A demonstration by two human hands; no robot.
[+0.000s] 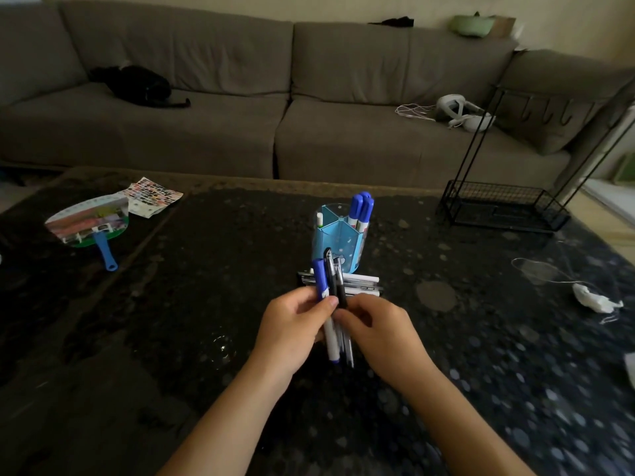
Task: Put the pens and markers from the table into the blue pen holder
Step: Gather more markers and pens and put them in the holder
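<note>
The blue pen holder (338,240) stands upright mid-table, with blue-capped markers (360,207) in its right compartment and a white pen (319,220) at its left. Just in front of it several pens (360,283) lie flat on the table. My left hand (292,324) and my right hand (378,333) meet below the holder, both closed around a small bundle (331,286): a blue-capped marker and two dark pens, pointing up toward the holder. The bundle's lower ends stick out beneath my hands.
A hand fan (89,225) with a blue handle and a sticker sheet (153,195) lie at the table's left. A black wire rack (505,207) stands at the right rear. Crumpled white paper and a cord (596,300) sit at the right. A grey sofa (275,125) runs behind.
</note>
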